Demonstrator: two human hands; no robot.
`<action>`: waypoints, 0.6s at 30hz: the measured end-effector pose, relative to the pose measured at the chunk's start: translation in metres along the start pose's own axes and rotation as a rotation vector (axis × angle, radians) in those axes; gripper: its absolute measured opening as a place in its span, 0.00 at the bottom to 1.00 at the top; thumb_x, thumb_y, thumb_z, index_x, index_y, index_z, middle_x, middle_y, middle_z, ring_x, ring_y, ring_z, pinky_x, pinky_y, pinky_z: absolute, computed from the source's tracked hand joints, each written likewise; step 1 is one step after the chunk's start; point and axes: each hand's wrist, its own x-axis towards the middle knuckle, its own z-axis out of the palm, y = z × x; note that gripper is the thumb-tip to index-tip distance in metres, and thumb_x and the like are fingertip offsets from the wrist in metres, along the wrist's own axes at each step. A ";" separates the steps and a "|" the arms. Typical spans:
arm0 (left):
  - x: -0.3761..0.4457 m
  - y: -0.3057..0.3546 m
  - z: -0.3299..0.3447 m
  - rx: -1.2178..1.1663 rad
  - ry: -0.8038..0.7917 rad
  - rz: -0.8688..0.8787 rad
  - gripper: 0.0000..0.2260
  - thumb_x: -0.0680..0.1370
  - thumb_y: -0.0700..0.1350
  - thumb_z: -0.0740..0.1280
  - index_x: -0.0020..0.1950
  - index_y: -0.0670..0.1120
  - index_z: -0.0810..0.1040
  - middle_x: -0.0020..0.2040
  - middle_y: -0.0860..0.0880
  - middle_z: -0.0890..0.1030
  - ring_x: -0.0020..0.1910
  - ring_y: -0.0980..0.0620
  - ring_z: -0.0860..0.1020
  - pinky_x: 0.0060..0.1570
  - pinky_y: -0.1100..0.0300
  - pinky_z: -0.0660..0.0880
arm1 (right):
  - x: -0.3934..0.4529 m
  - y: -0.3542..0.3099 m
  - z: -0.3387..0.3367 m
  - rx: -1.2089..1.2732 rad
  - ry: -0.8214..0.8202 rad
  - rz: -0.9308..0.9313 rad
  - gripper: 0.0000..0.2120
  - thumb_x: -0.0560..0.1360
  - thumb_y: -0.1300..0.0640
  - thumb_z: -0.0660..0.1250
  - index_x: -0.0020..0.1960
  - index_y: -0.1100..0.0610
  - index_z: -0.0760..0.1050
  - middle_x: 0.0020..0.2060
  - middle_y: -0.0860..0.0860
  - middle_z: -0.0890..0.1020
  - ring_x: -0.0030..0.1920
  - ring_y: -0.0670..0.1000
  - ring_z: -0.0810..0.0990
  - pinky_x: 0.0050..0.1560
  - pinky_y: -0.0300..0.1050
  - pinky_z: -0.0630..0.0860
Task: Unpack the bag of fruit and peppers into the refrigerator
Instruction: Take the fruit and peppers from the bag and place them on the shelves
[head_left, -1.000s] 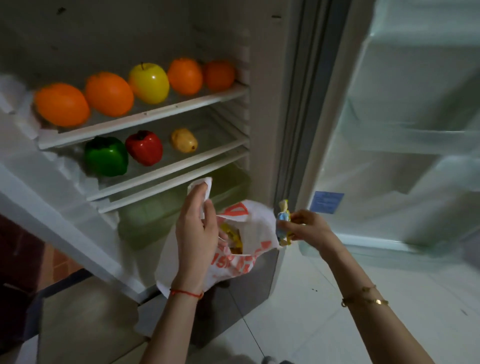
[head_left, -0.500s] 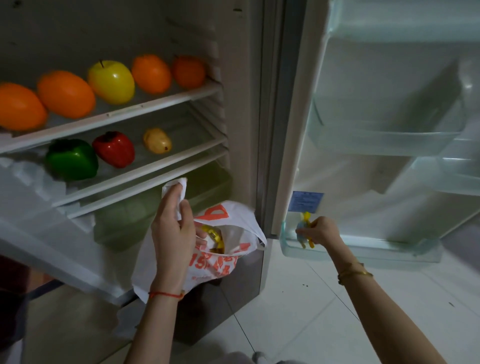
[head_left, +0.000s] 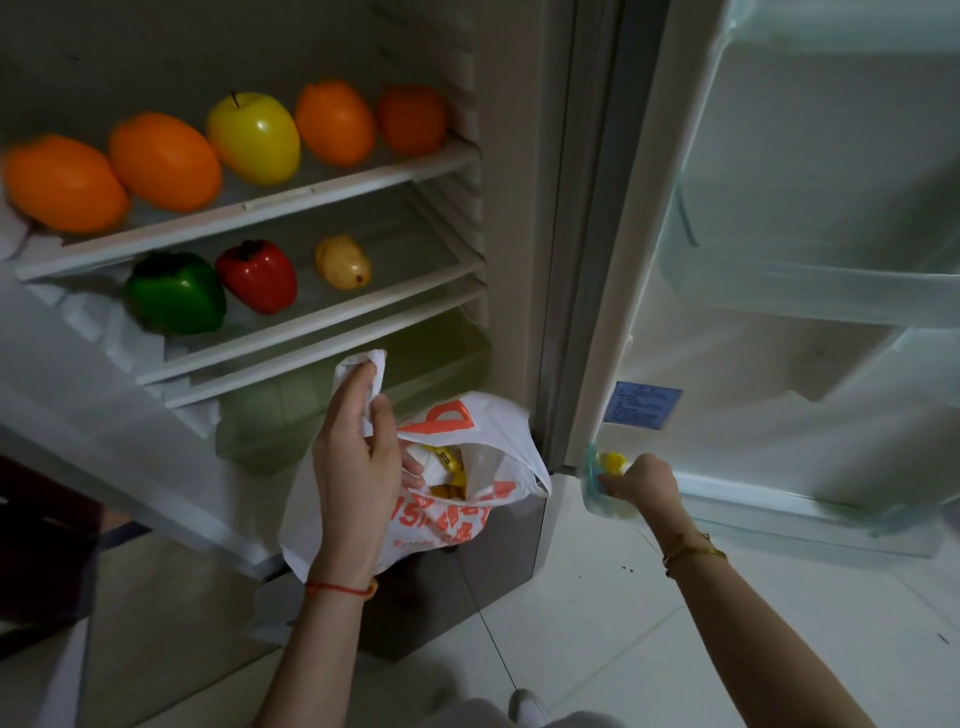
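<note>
My left hand (head_left: 356, 457) grips the handle of a white plastic bag with orange print (head_left: 457, 514), held in front of the open refrigerator; yellow items show inside it. My right hand (head_left: 641, 480) is closed around a small bottle with a yellow cap (head_left: 612, 462), set down into the left end of the bottom door bin (head_left: 779, 514). The top shelf (head_left: 311, 195) carries several oranges (head_left: 163, 161) and a yellow apple (head_left: 254, 137). On the shelf below lie a green pepper (head_left: 176, 293), a red pepper (head_left: 257, 275) and a small yellow fruit (head_left: 343, 262).
A pale green crisper drawer (head_left: 291, 410) sits under the lowest shelf, behind the bag. The open door carries another clear bin (head_left: 810, 291) higher up and a blue label (head_left: 644, 405). White tiled floor (head_left: 675, 623) lies below.
My right hand carried the small yellow-capped bottle from beside the bag rightward and down into the bottom door bin. The left hand kept hold of the bag.
</note>
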 end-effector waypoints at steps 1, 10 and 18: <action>0.000 -0.002 -0.001 0.003 0.007 0.009 0.18 0.84 0.46 0.58 0.74 0.57 0.68 0.65 0.41 0.78 0.36 0.47 0.84 0.34 0.54 0.83 | 0.000 0.001 -0.003 -0.013 0.024 -0.008 0.20 0.70 0.45 0.74 0.44 0.61 0.73 0.41 0.57 0.77 0.42 0.57 0.79 0.40 0.48 0.75; -0.006 -0.004 -0.022 -0.040 0.055 -0.016 0.19 0.84 0.44 0.58 0.74 0.57 0.67 0.70 0.47 0.75 0.31 0.48 0.84 0.33 0.48 0.83 | -0.094 -0.065 -0.044 0.243 0.447 -0.651 0.18 0.77 0.52 0.65 0.31 0.55 0.69 0.23 0.49 0.72 0.25 0.48 0.72 0.30 0.44 0.69; -0.013 -0.007 -0.042 0.000 0.118 0.018 0.18 0.83 0.45 0.59 0.71 0.63 0.68 0.70 0.58 0.73 0.61 0.47 0.80 0.57 0.44 0.80 | -0.102 -0.149 0.025 0.081 -0.183 -1.167 0.11 0.80 0.56 0.63 0.59 0.56 0.79 0.56 0.50 0.83 0.51 0.49 0.82 0.55 0.46 0.79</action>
